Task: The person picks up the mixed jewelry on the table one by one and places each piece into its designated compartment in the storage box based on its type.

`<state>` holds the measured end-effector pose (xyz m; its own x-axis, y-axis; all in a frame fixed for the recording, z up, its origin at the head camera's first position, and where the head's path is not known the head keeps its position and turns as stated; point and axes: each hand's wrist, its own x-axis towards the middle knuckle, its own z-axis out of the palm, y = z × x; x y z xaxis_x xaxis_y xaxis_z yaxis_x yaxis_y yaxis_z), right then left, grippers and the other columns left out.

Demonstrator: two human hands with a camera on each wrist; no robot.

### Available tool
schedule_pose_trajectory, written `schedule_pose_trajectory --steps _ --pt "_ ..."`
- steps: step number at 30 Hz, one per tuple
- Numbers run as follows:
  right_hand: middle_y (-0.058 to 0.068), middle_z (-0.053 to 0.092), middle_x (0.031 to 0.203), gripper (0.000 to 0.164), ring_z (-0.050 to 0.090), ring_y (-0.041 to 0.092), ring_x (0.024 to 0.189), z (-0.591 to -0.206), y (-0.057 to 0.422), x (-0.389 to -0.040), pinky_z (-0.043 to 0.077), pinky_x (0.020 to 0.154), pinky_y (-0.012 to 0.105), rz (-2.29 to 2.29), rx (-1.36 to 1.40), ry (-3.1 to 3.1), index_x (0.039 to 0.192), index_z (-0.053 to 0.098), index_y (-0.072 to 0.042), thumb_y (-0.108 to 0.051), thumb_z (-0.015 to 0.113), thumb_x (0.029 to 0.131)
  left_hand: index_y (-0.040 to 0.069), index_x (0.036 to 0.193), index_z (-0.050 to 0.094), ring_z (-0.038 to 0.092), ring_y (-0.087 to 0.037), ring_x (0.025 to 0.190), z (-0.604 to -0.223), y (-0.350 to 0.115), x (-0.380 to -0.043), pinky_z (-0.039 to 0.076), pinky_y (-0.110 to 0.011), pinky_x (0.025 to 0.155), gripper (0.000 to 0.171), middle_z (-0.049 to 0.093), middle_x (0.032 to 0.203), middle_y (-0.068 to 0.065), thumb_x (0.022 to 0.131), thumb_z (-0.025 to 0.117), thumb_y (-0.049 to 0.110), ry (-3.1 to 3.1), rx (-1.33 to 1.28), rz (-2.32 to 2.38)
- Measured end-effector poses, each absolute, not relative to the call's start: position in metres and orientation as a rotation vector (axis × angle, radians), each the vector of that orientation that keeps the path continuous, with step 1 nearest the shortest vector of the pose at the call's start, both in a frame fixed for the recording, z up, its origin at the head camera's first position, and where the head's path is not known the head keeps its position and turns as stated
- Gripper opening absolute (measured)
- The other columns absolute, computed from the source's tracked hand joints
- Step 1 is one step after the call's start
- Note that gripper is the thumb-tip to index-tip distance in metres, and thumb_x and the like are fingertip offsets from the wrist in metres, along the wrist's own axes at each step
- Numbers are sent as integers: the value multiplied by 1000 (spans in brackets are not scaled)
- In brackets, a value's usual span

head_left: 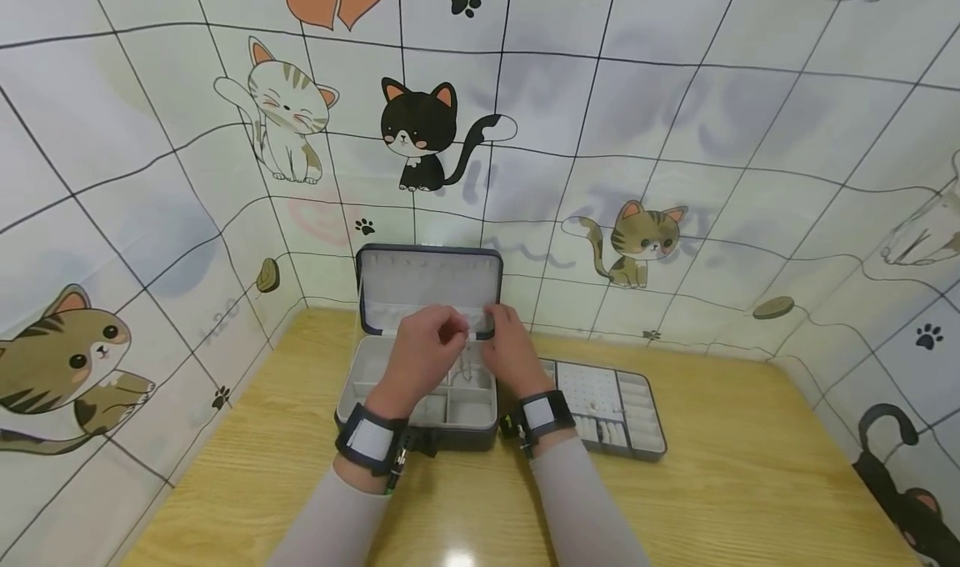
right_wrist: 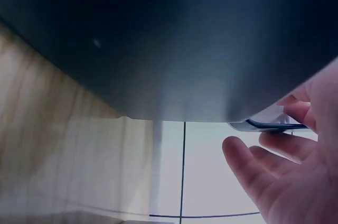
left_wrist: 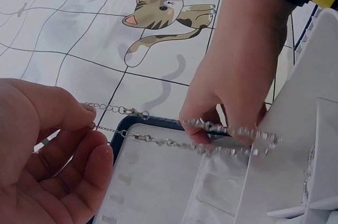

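Note:
My left hand (head_left: 420, 354) pinches the end of a fine silver chain bracelet (left_wrist: 211, 151) with small clear beads, its thumb and fingertips meeting on the links. The bracelet's loop hangs over the dark jewelry box (head_left: 465, 440), which stands with its lid (head_left: 427, 277) raised. At the lid's right side, my right hand (head_left: 517, 354) grips the pale pocket (left_wrist: 222, 192) with thumb and a finger, as the left wrist view shows. Its other fingers (right_wrist: 248, 171) spread loosely outside the lid's edge in the right wrist view. Another thin chain (left_wrist: 308, 176) lies in a compartment.
A lift-out jewelry tray (head_left: 637, 421) with ring rolls and small compartments lies right of the box. The wooden table (head_left: 735, 450) ends at a wall sheet (head_left: 570, 175) printed with cats, close behind the lid.

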<state>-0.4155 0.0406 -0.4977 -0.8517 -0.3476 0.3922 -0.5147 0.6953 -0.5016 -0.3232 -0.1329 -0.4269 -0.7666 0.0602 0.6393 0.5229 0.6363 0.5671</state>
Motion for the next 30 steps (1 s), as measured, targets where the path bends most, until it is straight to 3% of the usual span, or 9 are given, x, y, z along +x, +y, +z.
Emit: schedule_pose_trajectory --steps 7,14,21,25,30 --pt "22 57 137 39 64 36 121 -493 45 -418 56 100 49 871 699 -2623 142 53 -3 -6 62 104 11 93 75 64 -12 78 -429 -131 -324 57 -29 72 9 74 90 -3 92 74 2 -2291 -454 -1066" --pt "23 59 134 37 63 36 122 -489 41 -421 55 102 50 899 671 -2639 143 55 -6 -5 59 106 10 93 76 63 -14 77 -424 -133 -323 56 -30 71 9 74 89 -3 93 73 2 -2307 -420 -1064" --pt "19 62 107 17 65 35 92 -502 28 -418 56 78 48 799 563 -2535 122 62 -6 -11 60 106 9 93 76 64 -15 77 -426 -134 -324 57 -31 72 10 74 88 -4 92 71 1 -2294 -432 -1070" --pt "19 61 98 10 62 37 86 -510 22 -419 53 72 48 747 538 -2460 114 61 -4 -10 61 105 11 90 75 64 -14 77 -427 -134 -325 56 -30 72 11 73 86 -3 91 72 0 -2285 -426 -1072" --pt "19 58 98 9 60 36 86 -513 17 -418 52 72 47 727 519 -2478 113 59 -4 -9 59 107 11 90 76 65 -14 77 -424 -135 -323 57 -30 72 11 74 87 -3 91 72 1 -2284 -409 -1077"
